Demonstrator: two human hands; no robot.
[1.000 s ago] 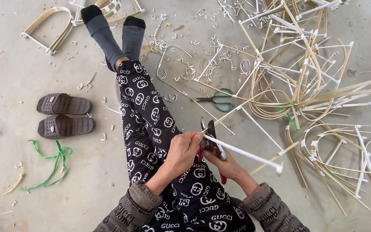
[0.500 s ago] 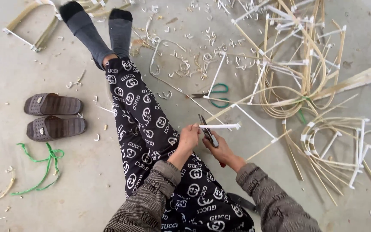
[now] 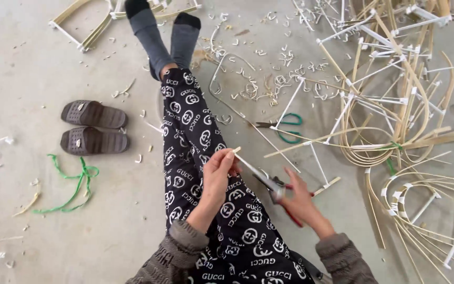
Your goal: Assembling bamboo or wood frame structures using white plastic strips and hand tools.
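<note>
- Left hand [image 3: 217,176] has a closed grip on a thin pale stick [image 3: 248,162], pinched near its upper end, so the tip pokes out just above the fingers.
- The stick runs down and to the right from that grip, straight into the cutters [image 3: 278,190].
- Right hand [image 3: 299,199] is wrapped shut around the cutters, red handles sticking out under the palm. Blades sit right at the stick, but can't tell if they're actually biting it.
- Both hands hover over the lap, patterned black trousers [image 3: 195,126] underneath, legs stretched out on the floor [image 3: 38,63].
- Just above the right-hand grip: green-handled scissors [image 3: 285,126] lying on the floor.
- Further right of the grip: big tangle of bent cane and white-taped sticks [image 3: 395,105].
- Well off to the left of the left-hand grip: pair of dark slippers [image 3: 93,126], and a green cord [image 3: 74,181] below them.
</note>
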